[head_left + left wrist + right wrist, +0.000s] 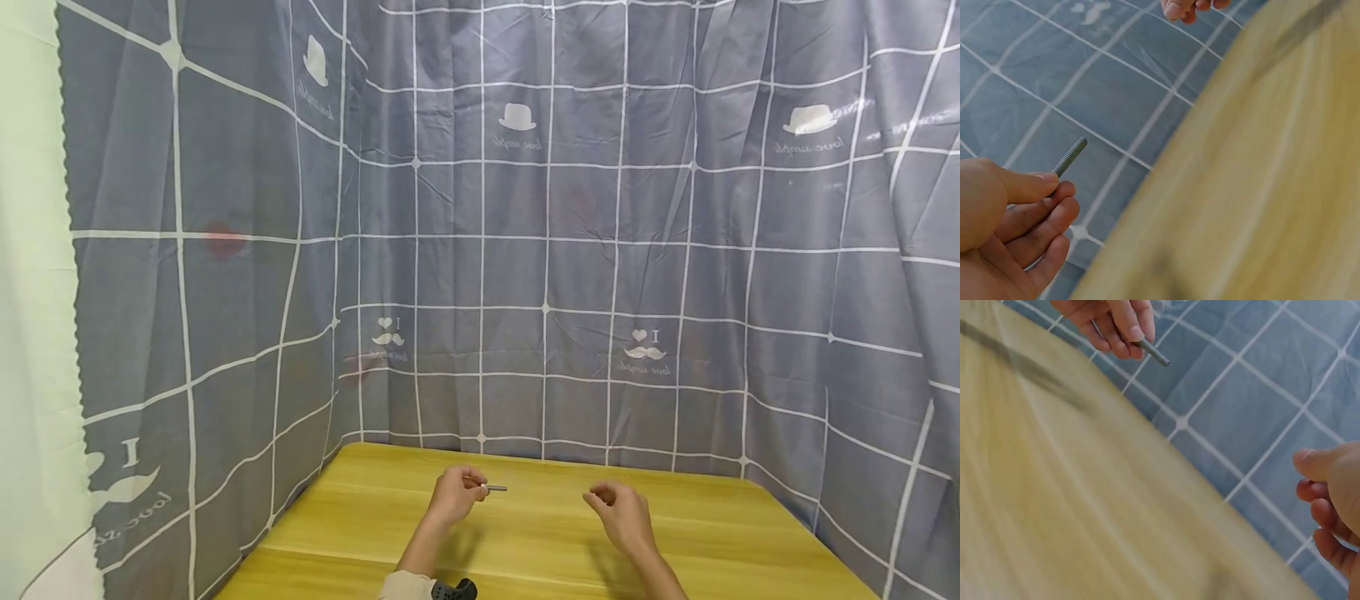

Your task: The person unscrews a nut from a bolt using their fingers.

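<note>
Between thumb and fingertips, my left hand [453,496] pinches a small grey metal bolt [497,487] above the table. Its threaded shaft shows clearly in the left wrist view, where the bolt [1071,156] sticks out past the thumb; the other end is hidden in the fingers. My right hand [624,515] hovers to the right, apart from the bolt. Its fingers are loosely bent, and I see nothing between them in the right wrist view, where the hand [1338,487] is partly cut off by the frame edge.
Below both hands lies a yellow wood-grain table [555,550]. A grey curtain [585,275] with white grid lines hangs behind it and along both sides. At the left sleeve there is a black strap-like device [454,590].
</note>
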Demonstrator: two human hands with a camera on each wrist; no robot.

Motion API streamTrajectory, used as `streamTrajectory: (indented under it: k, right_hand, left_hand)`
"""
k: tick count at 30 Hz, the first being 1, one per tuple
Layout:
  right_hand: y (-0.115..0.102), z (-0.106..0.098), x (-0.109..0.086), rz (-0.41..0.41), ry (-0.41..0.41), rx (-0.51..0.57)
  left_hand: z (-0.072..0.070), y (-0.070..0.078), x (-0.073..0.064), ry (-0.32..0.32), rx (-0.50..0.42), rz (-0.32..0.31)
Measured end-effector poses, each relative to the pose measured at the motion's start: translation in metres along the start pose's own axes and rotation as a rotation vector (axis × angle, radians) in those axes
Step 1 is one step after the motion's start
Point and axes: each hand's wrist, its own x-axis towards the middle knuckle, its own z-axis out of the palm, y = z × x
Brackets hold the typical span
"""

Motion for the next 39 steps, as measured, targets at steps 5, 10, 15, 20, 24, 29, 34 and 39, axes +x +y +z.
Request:
streamTrajectory:
  k: [5,10,15,20,24,29,34,39]
  right_hand:
    - [0.016,0.006,-0.007,0.021,-0.015,-0.050]
    - [0.035,0.015,-0.019,0.107,-0.072,-0.072]
    - [0.044,0.022,-0.026,0.133,-0.081,-0.129]
    - [0.043,0.025,-0.032,0.204,-0.074,-0.208]
    - [0.043,0.026,-0.034,0.221,-0.070,-0.234]
    - [0.041,0.027,-0.032,0.209,-0.052,-0.237]
    - [0.041,0.026,-0.032,0.223,-0.070,-0.242]
    - [0.041,0.027,-0.030,0.252,-0.113,-0.200]
  left_hand:
    - [0.004,-0.009,-0.005,-0.051,0.038,-0.032]
    - [0.008,-0.020,-0.013,-0.092,0.091,-0.021]
    - [0.012,-0.034,-0.018,-0.098,0.154,0.011]
    - [0.016,-0.043,-0.022,-0.078,0.245,0.026]
    - [0.018,-0.043,-0.021,-0.072,0.284,0.015]
    - [0.019,-0.039,-0.019,-0.056,0.341,-0.005]
    - [0.019,-0.039,-0.020,-0.089,0.372,-0.002]
    - [0.015,-0.038,-0.021,-0.105,0.338,0.018]
